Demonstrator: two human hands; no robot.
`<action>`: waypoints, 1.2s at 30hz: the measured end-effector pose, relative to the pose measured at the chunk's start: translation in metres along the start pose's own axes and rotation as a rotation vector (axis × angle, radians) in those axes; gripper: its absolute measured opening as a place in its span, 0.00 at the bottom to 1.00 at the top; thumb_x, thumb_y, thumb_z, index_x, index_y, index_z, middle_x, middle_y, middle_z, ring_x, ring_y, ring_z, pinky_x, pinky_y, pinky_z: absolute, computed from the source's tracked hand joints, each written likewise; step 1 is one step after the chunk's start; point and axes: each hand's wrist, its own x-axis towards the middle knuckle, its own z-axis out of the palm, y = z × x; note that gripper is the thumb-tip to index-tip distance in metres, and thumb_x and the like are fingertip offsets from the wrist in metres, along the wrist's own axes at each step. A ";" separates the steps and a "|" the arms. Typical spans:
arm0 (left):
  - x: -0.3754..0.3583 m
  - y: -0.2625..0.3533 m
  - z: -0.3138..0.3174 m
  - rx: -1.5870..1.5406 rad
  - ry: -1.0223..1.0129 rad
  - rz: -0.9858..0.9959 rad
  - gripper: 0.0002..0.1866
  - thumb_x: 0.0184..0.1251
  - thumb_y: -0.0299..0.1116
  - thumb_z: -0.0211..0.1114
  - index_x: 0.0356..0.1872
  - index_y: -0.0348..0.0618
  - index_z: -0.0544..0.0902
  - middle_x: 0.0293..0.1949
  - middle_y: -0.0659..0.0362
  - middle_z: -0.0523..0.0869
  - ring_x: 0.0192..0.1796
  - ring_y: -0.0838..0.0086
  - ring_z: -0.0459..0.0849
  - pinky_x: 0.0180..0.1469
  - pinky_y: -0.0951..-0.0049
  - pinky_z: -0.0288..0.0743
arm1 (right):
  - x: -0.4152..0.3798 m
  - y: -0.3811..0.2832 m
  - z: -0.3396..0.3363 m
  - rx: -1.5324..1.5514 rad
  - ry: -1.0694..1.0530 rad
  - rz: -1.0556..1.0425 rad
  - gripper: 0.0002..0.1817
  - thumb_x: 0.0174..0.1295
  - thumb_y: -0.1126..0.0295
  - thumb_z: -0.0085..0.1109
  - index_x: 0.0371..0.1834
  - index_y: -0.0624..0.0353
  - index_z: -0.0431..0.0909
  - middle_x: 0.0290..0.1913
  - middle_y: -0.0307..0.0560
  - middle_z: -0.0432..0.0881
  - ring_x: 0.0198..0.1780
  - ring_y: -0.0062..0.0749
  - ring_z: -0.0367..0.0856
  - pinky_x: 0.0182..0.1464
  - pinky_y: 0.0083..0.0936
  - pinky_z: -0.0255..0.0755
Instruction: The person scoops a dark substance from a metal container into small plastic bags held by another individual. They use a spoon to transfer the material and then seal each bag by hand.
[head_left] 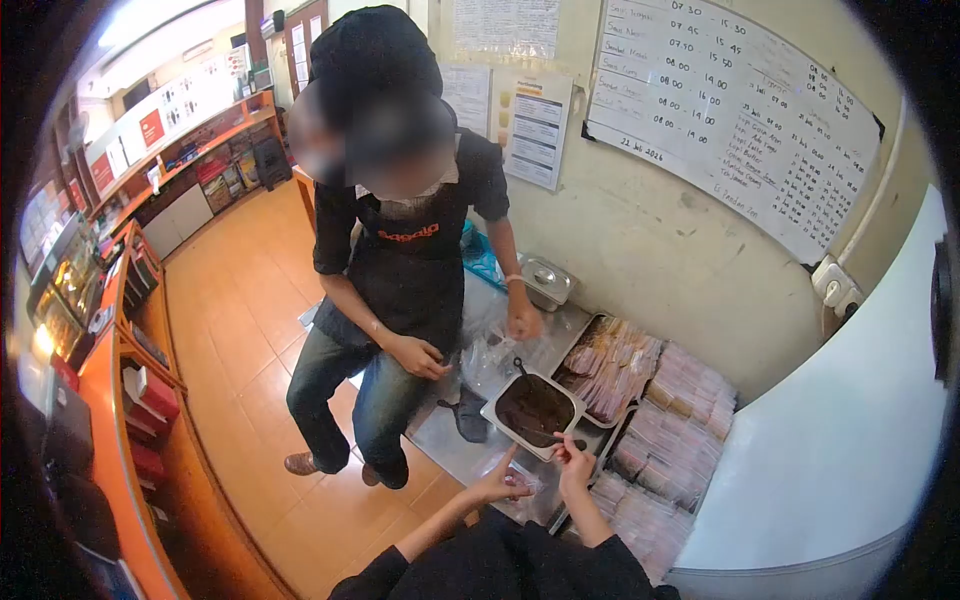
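Observation:
My left hand (497,485) holds a small clear plastic bag (522,481) low over the steel worktop (462,447). My right hand (574,461) grips the handle of a spoon (560,443) whose tip reaches into a rectangular metal pan of dark brown filling (534,410). Both hands sit close together just in front of that pan. A co-worker in a black apron stands across the worktop; that person's hands (418,354) handle clear plastic bags (490,355).
Trays of several small filled packets (610,368) lie to the right, more packets (675,425) beside them. A lidded steel container (546,282) sits near the wall. A white appliance (850,450) stands at right. An orange counter (120,400) runs along the left.

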 end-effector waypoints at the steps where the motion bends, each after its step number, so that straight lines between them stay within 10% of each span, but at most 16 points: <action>1: -0.003 0.006 0.001 0.002 -0.006 -0.030 0.63 0.52 0.35 0.77 0.76 0.47 0.32 0.54 0.46 0.76 0.54 0.62 0.79 0.49 0.64 0.80 | 0.002 -0.001 0.000 0.102 0.058 0.036 0.14 0.66 0.65 0.59 0.38 0.68 0.84 0.24 0.41 0.82 0.24 0.16 0.72 0.28 0.14 0.64; 11: 0.014 -0.031 -0.022 0.038 0.219 0.187 0.50 0.48 0.39 0.79 0.72 0.46 0.60 0.43 0.53 0.83 0.43 0.69 0.83 0.47 0.70 0.78 | 0.025 0.020 -0.035 0.564 0.058 0.281 0.13 0.68 0.69 0.55 0.47 0.71 0.77 0.29 0.43 0.78 0.25 0.16 0.73 0.25 0.08 0.69; 16: -0.006 0.000 -0.034 0.116 0.471 0.266 0.26 0.49 0.37 0.78 0.50 0.40 0.81 0.43 0.55 0.84 0.36 0.75 0.82 0.40 0.73 0.78 | 0.015 0.006 -0.028 0.653 0.071 0.326 0.13 0.68 0.69 0.55 0.47 0.71 0.77 0.29 0.42 0.77 0.25 0.15 0.73 0.25 0.09 0.70; 23: -0.018 0.073 -0.042 0.413 0.874 0.531 0.25 0.48 0.30 0.76 0.50 0.39 0.79 0.40 0.58 0.81 0.29 0.78 0.79 0.32 0.76 0.75 | 0.008 -0.026 -0.023 0.609 0.027 0.215 0.15 0.68 0.66 0.56 0.47 0.70 0.76 0.28 0.39 0.76 0.24 0.13 0.73 0.25 0.08 0.69; 36: 0.019 0.142 -0.036 0.408 0.910 0.778 0.24 0.49 0.27 0.74 0.50 0.38 0.78 0.39 0.56 0.80 0.24 0.78 0.77 0.27 0.77 0.72 | -0.014 -0.118 0.014 0.680 0.014 -0.021 0.14 0.68 0.67 0.57 0.45 0.70 0.76 0.27 0.40 0.77 0.24 0.13 0.72 0.25 0.10 0.67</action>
